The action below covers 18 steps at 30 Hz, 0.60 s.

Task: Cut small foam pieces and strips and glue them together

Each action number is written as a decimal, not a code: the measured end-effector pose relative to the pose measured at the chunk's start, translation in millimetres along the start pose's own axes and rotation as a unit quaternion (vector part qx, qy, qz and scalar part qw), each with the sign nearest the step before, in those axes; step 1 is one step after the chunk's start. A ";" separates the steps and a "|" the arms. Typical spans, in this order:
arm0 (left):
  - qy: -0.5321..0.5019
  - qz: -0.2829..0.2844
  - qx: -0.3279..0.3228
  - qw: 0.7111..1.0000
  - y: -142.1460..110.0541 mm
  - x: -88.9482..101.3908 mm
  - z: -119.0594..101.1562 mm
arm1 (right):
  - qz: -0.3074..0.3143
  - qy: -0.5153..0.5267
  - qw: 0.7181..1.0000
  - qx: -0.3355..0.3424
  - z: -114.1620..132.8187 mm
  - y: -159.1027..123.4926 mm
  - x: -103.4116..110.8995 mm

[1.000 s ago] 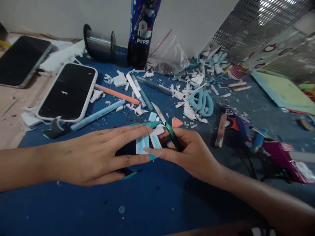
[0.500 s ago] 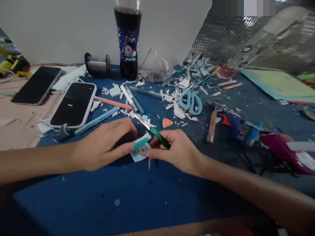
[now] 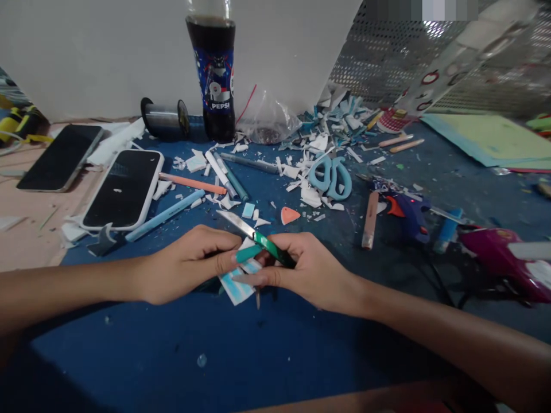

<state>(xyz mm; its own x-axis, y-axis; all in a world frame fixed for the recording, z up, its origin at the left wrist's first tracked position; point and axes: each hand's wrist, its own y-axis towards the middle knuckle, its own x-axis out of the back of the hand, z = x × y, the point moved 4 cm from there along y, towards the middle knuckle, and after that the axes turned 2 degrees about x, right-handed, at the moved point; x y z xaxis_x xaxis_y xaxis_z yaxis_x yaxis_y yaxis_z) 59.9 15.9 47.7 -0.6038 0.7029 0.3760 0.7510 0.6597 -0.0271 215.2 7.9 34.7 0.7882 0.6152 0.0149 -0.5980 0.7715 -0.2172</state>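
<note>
In the middle of the head view, my left hand [image 3: 189, 264] is closed, its thumb and fingers pinching a small white and light-blue piece [image 3: 236, 291] that looks like card or foam. A teal strip [image 3: 248, 253] lies along the tip of that thumb; whether it is a separate bit I cannot tell. My right hand [image 3: 310, 267] is wrapped round a craft knife [image 3: 269, 245] with a green handle, its blade pointing up and left above the piece. The right thumb rests against the piece too. Fingers hide where the held parts meet.
Behind the hands lie light-blue scissors [image 3: 330, 176], an orange triangular bit [image 3: 290, 215], pens and white scraps. Two phones [image 3: 123, 189] are at left, a Pepsi bottle [image 3: 213, 80] and wire spool [image 3: 164, 119] at the back. A blue glue gun [image 3: 411, 215] and magenta tool [image 3: 503, 261] are at right.
The knife has shifted slightly left and down, its blade now lying flatter. More of the white and blue piece shows below the thumbs. The view has moved a little.
</note>
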 end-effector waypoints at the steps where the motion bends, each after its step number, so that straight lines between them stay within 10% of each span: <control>1: -0.021 0.004 0.009 1.000 0.2 0.0 0.9 | -0.001 0.014 1.000 0.004 -0.3 0.6 0.2; 12: -0.238 -0.002 0.067 0.969 2.2 -3.8 6.4 | -0.009 0.075 0.997 0.034 -5.2 4.2 0.2; 18: -0.110 -0.051 0.062 0.991 0.1 1.8 8.6 | -0.034 0.060 0.997 0.030 -5.5 4.5 3.4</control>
<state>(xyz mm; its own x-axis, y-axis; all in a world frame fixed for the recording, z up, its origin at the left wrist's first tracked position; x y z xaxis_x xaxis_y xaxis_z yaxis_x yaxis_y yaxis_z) 56.6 19.6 40.3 -0.7293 0.6622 0.1724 0.6520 0.7489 -0.1186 216.0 12.6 28.5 0.8373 0.5392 -0.0900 -0.5466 0.8218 -0.1610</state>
